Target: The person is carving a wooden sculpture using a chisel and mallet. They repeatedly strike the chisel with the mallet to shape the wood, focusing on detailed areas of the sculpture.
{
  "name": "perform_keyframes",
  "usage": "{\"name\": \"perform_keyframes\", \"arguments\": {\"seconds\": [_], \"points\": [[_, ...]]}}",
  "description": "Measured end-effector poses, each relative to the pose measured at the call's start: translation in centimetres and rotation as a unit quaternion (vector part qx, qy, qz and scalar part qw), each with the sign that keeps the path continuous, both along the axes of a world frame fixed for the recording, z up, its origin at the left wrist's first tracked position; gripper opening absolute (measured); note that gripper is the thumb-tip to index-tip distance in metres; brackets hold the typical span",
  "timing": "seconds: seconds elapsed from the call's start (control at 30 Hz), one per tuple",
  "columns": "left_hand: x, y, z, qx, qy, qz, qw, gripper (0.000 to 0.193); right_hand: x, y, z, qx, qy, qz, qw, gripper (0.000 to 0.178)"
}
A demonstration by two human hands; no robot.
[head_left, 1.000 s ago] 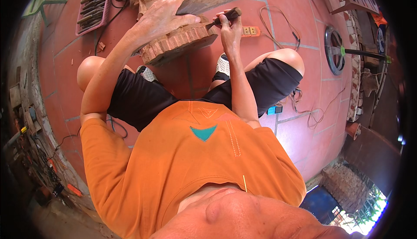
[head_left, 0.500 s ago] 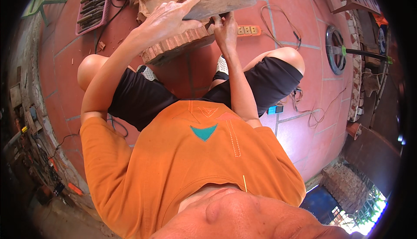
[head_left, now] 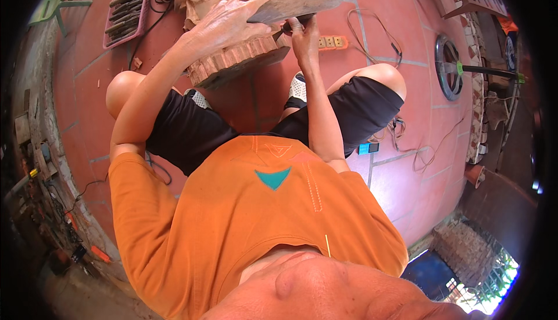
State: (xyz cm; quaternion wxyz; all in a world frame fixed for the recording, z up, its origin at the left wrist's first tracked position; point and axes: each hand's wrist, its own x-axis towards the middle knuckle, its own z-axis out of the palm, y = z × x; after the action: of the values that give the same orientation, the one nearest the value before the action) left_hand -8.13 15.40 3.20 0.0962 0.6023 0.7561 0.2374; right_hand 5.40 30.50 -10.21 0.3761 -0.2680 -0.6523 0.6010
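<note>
A brown wood carving (head_left: 216,67) with a ridged, notched base stands in front of me between my knees. My left hand (head_left: 229,22) is closed on one end of a flat, paddle-shaped wooden mallet (head_left: 302,2), with the thumb and fingers around its near end. The mallet's broad part reaches to the right, above my right hand. My right hand (head_left: 304,34) is closed around a dark chisel (head_left: 280,33), mostly hidden under the mallet; its narrow end points toward the carving's right edge.
A pink basket (head_left: 107,45) of several tools lies on the red tiled floor at far left, near a green chair (head_left: 58,9). An orange socket strip (head_left: 334,42) and loose cable (head_left: 372,44) lie beyond my right knee. A blue phone (head_left: 367,148) lies beside my right thigh.
The mallet has shifted slightly left. More of the dark chisel shows between my right hand and the carving. Both hands keep their hold.
</note>
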Motion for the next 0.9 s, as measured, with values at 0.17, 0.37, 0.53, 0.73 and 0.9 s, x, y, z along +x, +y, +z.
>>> {"name": "perform_keyframes", "arguments": {"seconds": [0.17, 0.37, 0.53, 0.73, 0.9], "points": [[-1.2, -0.9, -1.1, 0.029, 0.010, 0.013, 0.999, 0.073, 1.6, 0.2, 1.4, -0.233, 0.021, -0.041, 0.971, 0.021], [-1.8, -1.5, -0.8, 0.035, -0.028, 0.022, 0.999, 0.073, 1.5, 0.0, 0.8, -0.124, 0.031, 0.001, 0.992, 0.018], [-1.1, -1.9, 0.2, 0.093, -0.043, 0.012, 0.995, 0.074, 0.9, -0.7, 0.9, -0.065, 0.009, 0.020, 0.998, 0.018], [0.3, -1.7, 0.7, 0.042, -0.041, 0.007, 0.998, 0.073, 0.5, -1.4, 1.2, 0.070, -0.096, 0.004, 0.993, 0.023], [-0.3, -1.7, 0.6, 0.078, -0.028, -0.021, 0.996, 0.072, 0.6, -1.5, 1.7, 0.047, -0.071, 0.000, 0.996, 0.024]]}}
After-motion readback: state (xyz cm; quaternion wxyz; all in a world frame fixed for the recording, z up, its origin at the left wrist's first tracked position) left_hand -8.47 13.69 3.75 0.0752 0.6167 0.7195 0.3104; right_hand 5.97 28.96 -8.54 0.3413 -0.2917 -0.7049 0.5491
